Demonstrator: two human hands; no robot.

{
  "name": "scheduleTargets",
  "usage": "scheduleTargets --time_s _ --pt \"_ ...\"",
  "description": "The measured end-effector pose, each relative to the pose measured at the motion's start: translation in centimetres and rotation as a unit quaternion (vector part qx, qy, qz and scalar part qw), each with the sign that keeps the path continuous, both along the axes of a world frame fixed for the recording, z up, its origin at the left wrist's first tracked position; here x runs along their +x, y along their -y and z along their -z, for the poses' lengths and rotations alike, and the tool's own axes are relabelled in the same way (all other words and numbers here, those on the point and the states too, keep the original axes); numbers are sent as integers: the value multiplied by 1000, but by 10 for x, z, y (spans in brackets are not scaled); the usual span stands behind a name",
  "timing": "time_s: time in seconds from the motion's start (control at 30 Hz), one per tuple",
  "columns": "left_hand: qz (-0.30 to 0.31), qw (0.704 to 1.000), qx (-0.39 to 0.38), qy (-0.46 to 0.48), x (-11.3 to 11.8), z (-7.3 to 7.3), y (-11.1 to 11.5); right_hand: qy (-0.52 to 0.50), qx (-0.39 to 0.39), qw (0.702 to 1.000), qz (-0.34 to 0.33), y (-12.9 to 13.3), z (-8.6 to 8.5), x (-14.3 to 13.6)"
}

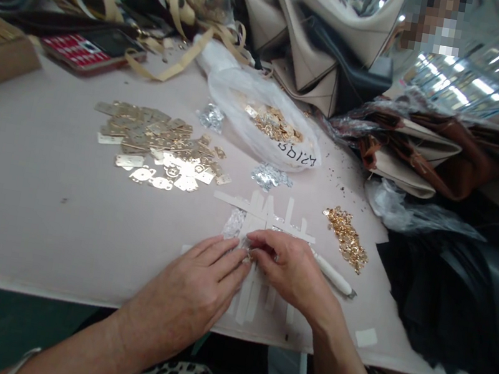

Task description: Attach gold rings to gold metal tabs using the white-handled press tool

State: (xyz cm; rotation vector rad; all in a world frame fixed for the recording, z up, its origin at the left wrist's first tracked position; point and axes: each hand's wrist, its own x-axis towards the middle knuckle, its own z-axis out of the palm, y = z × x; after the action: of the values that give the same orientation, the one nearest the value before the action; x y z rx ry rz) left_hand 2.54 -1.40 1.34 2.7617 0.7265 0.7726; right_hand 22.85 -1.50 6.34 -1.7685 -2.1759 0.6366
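1. Both hands meet at the near middle of the table: the left hand lies low, fingers together, its thumb hidden, so I can't tell whether it grips anything.
2. The right hand is narrow, thumb and forefinger almost closed around a small shiny piece; a firm hold? Can't tell.
3. That piece sits at the fingertips, over the crossed pale strips. Fine placing or adjusting, by the look of it!
4. The next move, I'd judge, calls for a steady left hand and a light, exact right pinch.
5. Just right, a white-handled tool; beyond it, small gold pieces.
6. Farther out: silvery pieces, flat gold plates to the left, an open plastic bag behind.
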Motion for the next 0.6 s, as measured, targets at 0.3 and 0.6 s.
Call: scheduleTargets --time_s 0.3,0.6 --pt "-4 1000 -11 -4 0 4 0 44 -39 998 -36 -10 -10 -6" --pt "-9 1000 -12 -3 1 7 2 -55 -80 995 9 -10 -6 -2"
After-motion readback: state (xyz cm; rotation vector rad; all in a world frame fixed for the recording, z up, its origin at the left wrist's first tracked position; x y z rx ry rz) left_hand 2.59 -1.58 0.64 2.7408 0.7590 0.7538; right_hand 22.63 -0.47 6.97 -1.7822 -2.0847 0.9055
